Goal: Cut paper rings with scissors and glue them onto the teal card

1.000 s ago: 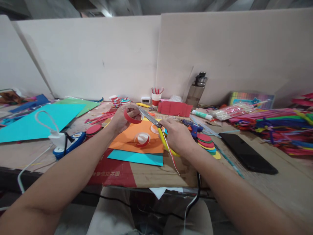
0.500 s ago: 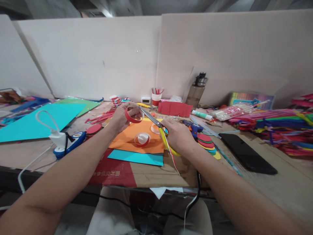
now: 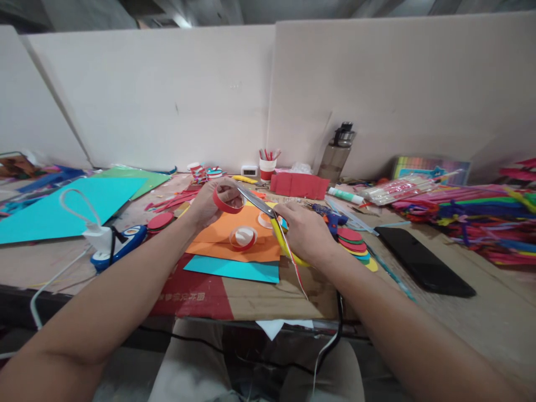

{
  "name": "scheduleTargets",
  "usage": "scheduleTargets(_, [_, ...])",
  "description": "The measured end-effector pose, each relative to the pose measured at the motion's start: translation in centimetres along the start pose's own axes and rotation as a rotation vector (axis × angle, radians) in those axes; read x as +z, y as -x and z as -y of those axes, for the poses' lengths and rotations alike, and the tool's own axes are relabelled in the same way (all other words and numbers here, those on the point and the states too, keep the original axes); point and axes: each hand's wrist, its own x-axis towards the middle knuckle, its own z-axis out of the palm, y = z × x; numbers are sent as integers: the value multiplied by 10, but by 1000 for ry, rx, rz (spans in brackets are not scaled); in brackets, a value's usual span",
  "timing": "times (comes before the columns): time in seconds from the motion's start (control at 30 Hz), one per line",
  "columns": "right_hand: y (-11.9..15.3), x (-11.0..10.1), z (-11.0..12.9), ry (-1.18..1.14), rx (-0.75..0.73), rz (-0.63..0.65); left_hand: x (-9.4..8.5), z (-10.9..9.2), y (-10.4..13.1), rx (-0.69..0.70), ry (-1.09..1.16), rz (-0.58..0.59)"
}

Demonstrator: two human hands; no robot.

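Note:
Above the orange paper, my left hand (image 3: 211, 202) pinches a curled red paper strip (image 3: 227, 206), bent into a ring. My right hand (image 3: 305, 231) grips a pair of scissors (image 3: 257, 202) by the yellow handles. Their metal blades point up and left, with the tip close to the fingers of my left hand; whether they touch the strip is unclear. Beneath the right hand dangles a thin red-and-white strip (image 3: 298, 271). A red and white paper ring (image 3: 243, 239) rests on the orange sheet (image 3: 213, 237), over a turquoise sheet (image 3: 234, 271).
Stacked coloured discs (image 3: 355, 245) and a black phone (image 3: 422, 261) are on the right. A hot glue gun (image 3: 334, 219) lies behind my right hand. Farther back are a bottle (image 3: 335, 153) and a cup of pens (image 3: 268, 167). A blue power strip (image 3: 119, 245) with cables sits left.
Both hands keep nearly the same position, still holding the red paper strip and the scissors. The scissor blades have shifted very slightly downward.

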Motion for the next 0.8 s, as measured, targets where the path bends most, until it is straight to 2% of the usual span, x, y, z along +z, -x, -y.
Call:
scheduleTargets(0.4, [1,-1,1,-2,17,12,-2,0,-1,-16,-72,12])
scheduleTargets(0.63, [0,-2,2,1,42,24,-3,-2,-2,55,-5,-91])
scheduleTargets(0.8, [2,-3,5,43,64,21,-2,1,-1,16,24,-37])
